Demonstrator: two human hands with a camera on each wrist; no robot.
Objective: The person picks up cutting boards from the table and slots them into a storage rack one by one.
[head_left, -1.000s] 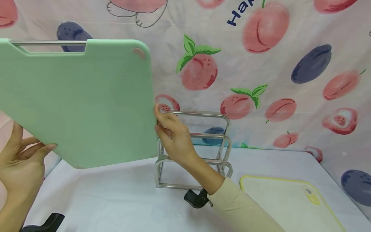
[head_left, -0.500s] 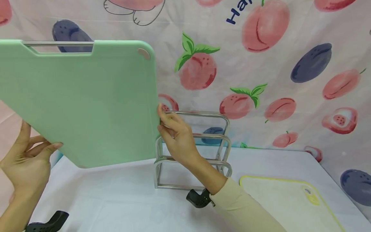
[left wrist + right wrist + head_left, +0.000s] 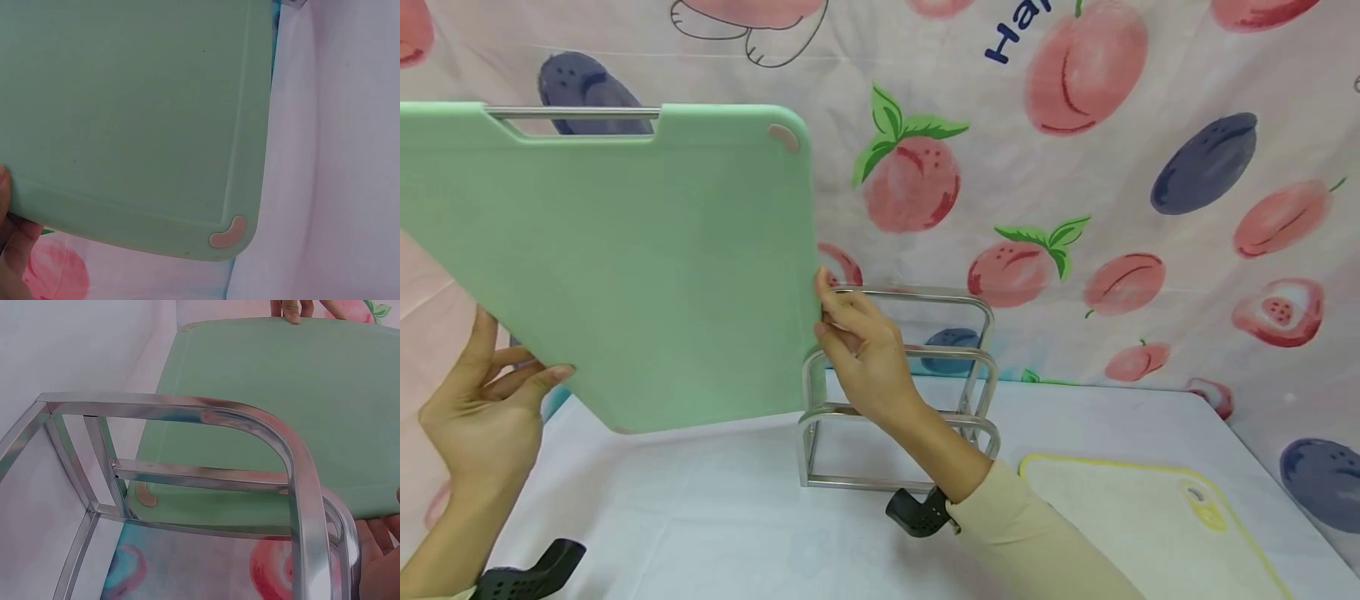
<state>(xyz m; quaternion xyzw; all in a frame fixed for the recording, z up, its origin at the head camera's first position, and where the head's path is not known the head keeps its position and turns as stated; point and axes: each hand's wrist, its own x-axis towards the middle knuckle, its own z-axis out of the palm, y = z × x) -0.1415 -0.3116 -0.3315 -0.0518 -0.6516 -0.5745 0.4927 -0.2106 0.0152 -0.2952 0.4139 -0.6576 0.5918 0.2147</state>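
Observation:
A large pale green cutting board point(image 3: 625, 258) with a metal bar across the notch in its top edge is held up tilted over the table. My left hand point(image 3: 490, 408) grips its lower left edge, thumb on the near face. At the right edge, my right hand point(image 3: 868, 350) holds the board between thumb and fingers. The board's lower right corner overlaps the left side of a metal rack point(image 3: 865, 482) in the head view. A pinkish corner pad point(image 3: 229, 234) shows in the left wrist view. From the right wrist, the rack point(image 3: 125, 404) stands in front of the board.
To the right on the white-covered table point(image 3: 700, 508) lies a white cutting board point(image 3: 1120, 517) with a yellow rim and a hole in one corner. Behind the table hangs a fruit-print cloth point(image 3: 1075, 350). My right forearm crosses in front of the rack.
The green cutting board has shifted a little to the right, both hands moving along with it. The rack and the yellow-rimmed board stay where they were.

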